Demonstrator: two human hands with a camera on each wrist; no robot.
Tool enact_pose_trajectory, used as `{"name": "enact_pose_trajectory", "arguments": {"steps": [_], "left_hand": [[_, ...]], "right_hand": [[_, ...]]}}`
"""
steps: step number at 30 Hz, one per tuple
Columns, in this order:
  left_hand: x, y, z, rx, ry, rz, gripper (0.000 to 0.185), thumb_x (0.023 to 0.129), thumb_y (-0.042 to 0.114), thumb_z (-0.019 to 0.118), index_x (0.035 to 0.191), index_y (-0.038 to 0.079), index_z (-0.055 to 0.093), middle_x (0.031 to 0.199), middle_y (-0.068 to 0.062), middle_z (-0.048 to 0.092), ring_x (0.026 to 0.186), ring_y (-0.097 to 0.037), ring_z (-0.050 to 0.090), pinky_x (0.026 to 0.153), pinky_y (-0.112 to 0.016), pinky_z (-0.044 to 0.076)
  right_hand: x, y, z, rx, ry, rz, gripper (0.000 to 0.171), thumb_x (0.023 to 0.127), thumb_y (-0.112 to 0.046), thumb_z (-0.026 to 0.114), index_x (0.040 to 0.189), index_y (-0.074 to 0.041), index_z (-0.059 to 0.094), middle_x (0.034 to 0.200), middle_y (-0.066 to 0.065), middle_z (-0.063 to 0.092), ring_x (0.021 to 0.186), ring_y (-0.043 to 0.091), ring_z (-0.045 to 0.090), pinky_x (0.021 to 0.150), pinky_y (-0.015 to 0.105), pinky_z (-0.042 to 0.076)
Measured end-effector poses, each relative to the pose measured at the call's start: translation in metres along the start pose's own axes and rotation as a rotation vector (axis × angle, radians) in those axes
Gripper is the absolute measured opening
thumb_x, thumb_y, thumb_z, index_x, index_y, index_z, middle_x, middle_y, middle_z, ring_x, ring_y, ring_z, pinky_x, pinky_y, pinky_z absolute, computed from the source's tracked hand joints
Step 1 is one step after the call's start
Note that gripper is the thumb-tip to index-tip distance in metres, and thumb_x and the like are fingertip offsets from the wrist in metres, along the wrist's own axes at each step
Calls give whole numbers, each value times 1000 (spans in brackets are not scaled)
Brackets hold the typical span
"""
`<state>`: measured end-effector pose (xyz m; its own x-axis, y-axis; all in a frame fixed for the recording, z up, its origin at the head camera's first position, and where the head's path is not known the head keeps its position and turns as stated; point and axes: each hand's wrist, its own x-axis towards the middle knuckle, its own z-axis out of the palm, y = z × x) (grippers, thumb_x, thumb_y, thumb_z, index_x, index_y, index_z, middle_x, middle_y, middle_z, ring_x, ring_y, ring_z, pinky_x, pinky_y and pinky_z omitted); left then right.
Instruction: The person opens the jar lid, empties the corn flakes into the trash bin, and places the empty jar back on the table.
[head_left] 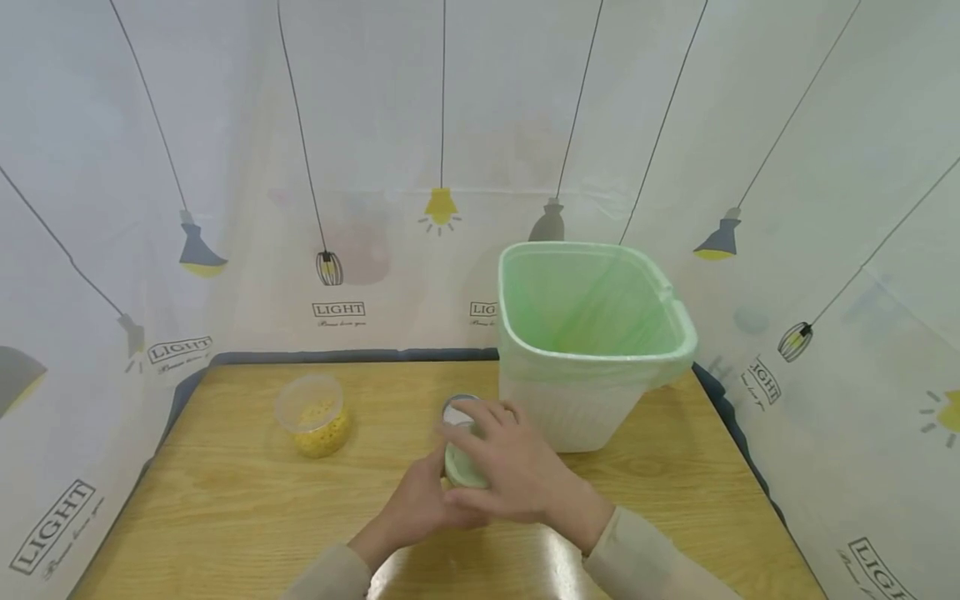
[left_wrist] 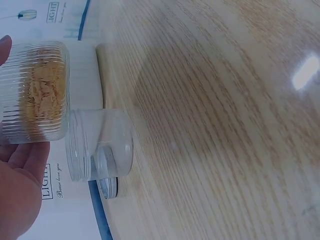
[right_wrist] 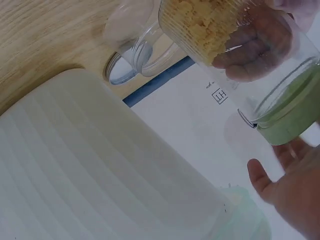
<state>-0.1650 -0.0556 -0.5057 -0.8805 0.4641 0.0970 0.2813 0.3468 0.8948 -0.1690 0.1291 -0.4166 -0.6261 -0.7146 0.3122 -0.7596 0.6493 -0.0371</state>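
Observation:
My left hand [head_left: 427, 500] grips a ribbed clear jar [left_wrist: 42, 92] from the side. Pale yellow flakes [right_wrist: 197, 22] fill part of the jar, and the fingers show through the glass in the right wrist view. A green lid [right_wrist: 295, 107] sits on its mouth. Over that lid lies my right hand [head_left: 517, 462], holding it between the thumb on the near side and fingers across the far side. Just beyond stands a clear jar [left_wrist: 102, 145] that looks empty, with a silver-rimmed lid [right_wrist: 130, 65] on the table behind it.
A white bin [head_left: 562, 408] lined with a light green bag [head_left: 585, 292] stands right of the hands. To the left, a clear tub [head_left: 311, 408] with yellow contents sits on the wooden table [head_left: 247, 500]. A lamp-printed sheet [head_left: 375, 125] surrounds the table.

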Motion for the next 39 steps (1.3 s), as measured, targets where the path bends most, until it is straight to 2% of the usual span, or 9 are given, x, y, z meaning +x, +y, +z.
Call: {"name": "enact_pose_trajectory", "arguments": {"steps": [4, 10, 17, 26, 29, 31, 33, 35, 39], "left_hand": [[1, 3, 0, 14, 4, -33, 81, 66, 48, 86, 134, 26, 47, 119, 12, 66, 107, -8, 63, 89, -25, 54], [1, 3, 1, 50, 26, -44, 82, 65, 42, 89, 135, 26, 48, 117, 12, 65, 106, -8, 62, 89, -27, 54], [0, 3, 0, 61, 17, -5, 76, 67, 48, 86, 129, 23, 51, 117, 13, 65, 106, -8, 63, 90, -27, 54], [-1, 2, 0, 72, 24, 14, 75, 69, 54, 82, 132, 31, 49, 121, 18, 62, 110, -7, 61, 94, -29, 53], [-2, 1, 0, 38, 10, -2, 76, 71, 51, 82, 135, 32, 47, 123, 17, 62, 111, -8, 60, 94, -30, 52], [-1, 1, 0, 23, 2, -22, 77, 71, 49, 83, 137, 30, 46, 124, 15, 62, 111, -8, 61, 93, -29, 52], [0, 1, 0, 30, 3, -37, 81, 70, 48, 84, 138, 27, 44, 122, 13, 63, 110, -9, 62, 91, -27, 53], [0, 2, 0, 45, 5, -42, 86, 68, 46, 86, 139, 24, 43, 122, 11, 64, 109, -10, 62, 89, -27, 54], [1, 3, 0, 69, 13, -45, 89, 66, 45, 87, 140, 24, 42, 124, 10, 63, 111, -11, 62, 91, -29, 54]], "right_hand": [[0, -1, 0, -15, -17, 103, 82, 78, -76, 56, 144, -29, 43, 136, 3, 50, 122, 21, 50, 97, 41, 43], [1, -2, 1, 21, -27, 126, 68, 83, -69, 57, 136, -27, 50, 119, -1, 52, 105, 16, 51, 86, 31, 48], [2, 0, 2, 17, 19, 22, 46, 84, -49, 61, 125, -28, 59, 120, -2, 55, 111, 17, 51, 88, 34, 49], [2, 1, 3, 56, -6, -79, 44, 75, -35, 57, 119, -32, 58, 130, -4, 51, 121, 16, 47, 88, 36, 44], [2, 1, 1, 64, -2, -82, 43, 85, -42, 57, 126, -31, 56, 139, -1, 47, 128, 18, 44, 93, 40, 44], [2, 0, 1, 52, 0, -39, 52, 88, -55, 57, 134, -31, 51, 144, 1, 44, 131, 21, 43, 97, 42, 43], [2, -1, 0, 39, -12, 28, 68, 85, -67, 56, 141, -31, 46, 145, 2, 43, 132, 23, 44, 101, 44, 42], [2, -1, -2, 33, -38, 98, 76, 82, -72, 55, 145, -32, 41, 143, 3, 45, 128, 24, 46, 103, 46, 41], [2, -2, -3, 51, -99, 163, 76, 81, -75, 54, 143, -32, 44, 131, 1, 51, 120, 21, 49, 99, 42, 46]]}}
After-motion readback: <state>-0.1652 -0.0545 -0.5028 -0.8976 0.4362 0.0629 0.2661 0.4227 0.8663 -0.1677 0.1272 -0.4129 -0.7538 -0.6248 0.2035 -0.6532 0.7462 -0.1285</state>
